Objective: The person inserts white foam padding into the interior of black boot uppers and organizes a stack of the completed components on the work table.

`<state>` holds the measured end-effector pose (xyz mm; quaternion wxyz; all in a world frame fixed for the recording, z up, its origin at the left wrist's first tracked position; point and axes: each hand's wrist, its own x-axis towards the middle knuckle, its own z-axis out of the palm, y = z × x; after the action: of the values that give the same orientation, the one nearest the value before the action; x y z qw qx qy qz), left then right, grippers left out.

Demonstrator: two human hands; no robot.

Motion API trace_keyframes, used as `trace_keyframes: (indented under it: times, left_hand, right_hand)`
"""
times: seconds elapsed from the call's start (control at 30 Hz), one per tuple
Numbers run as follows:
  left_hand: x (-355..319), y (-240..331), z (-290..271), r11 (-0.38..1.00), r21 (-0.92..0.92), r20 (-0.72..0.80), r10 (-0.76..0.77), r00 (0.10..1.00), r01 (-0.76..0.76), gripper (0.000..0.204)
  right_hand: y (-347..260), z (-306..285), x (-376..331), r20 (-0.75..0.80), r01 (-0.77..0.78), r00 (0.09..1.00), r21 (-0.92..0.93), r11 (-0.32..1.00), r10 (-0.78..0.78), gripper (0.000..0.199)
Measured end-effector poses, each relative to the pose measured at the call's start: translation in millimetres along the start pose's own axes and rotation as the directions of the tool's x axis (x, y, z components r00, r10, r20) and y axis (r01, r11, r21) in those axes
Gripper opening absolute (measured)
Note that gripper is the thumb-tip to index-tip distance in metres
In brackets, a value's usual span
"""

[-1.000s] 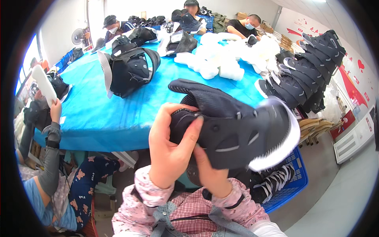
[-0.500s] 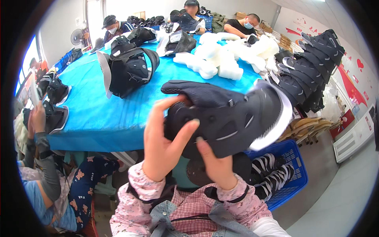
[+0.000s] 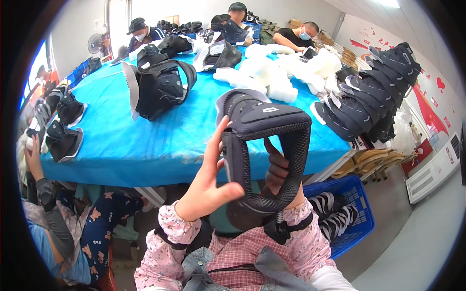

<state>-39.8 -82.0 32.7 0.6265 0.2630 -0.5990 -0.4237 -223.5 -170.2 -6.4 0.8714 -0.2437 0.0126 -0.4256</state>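
Up in the middle of the view, both hands hold a dark shoe upper [image 3: 264, 145] above the near edge of the blue table [image 3: 145, 145], its opening turned toward the camera so the mesh-lined collar forms a rounded frame.

At nine o'clock, along the table's left edge, lie two small dark uppers [image 3: 63, 126], and a neighbour's hand [image 3: 33, 157] rests just beside them; that person's patterned trouser leg [image 3: 104, 218] shows at seven o'clock under the table.

At eleven o'clock a large black upper with a grey-white sole edge [image 3: 158, 87] stands on the cloth, well apart from the held piece.

The left hand [image 3: 208, 186] grips the left side of the shoe upper, thumb closed over the collar's lower left rim and fingers raised along its outer wall. The right hand [image 3: 279, 172] is partly hidden behind the collar; its fingers show through the opening, curled against the inner right wall, so it is clamped on the upper as well. Both pink sleeves rise from six o'clock.

At twelve o'clock a heap of white foam blocks [image 3: 281, 72] covers the table's far middle, with seated people behind it. At two o'clock a row of black uppers [image 3: 369, 97] is stacked overlapping at the table's right end. At four o'clock a blue plastic crate [image 3: 359, 213] sits on the floor, holding striped black-and-white pieces.
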Motion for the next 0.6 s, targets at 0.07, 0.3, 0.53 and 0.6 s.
trace_keyframes:
  times: [0.07, 0.3, 0.53, 0.6]
  left_hand:
    - [3, -3, 1, 0.985, 0.157, -0.006, 0.076, 0.997, -0.074, 0.109]
    - [12, -61, 11, 0.654, 0.755, -0.233, 0.326, 0.916, -0.041, 0.077]
    - [21, -96, 29, 0.763, 0.644, -0.292, 0.179, 0.94, 0.055, 0.08]
    - [15, -72, 21, 0.797, 0.6, -0.061, 0.128, 0.99, -0.066, 0.065]
  right_hand:
    - [0, -13, 8, 0.127, -0.07, 0.989, -0.007, 0.998, 0.071, 0.059]
    - [-27, -12, 20, -0.074, 0.169, 0.788, -0.929, 0.33, -0.611, 0.038]
    - [1, 9, -26, 0.399, 0.123, 0.731, -0.875, -0.468, -0.554, 0.026]
    - [0, 20, -28, 0.219, -0.009, 0.802, -0.926, -0.377, -0.556, 0.039]
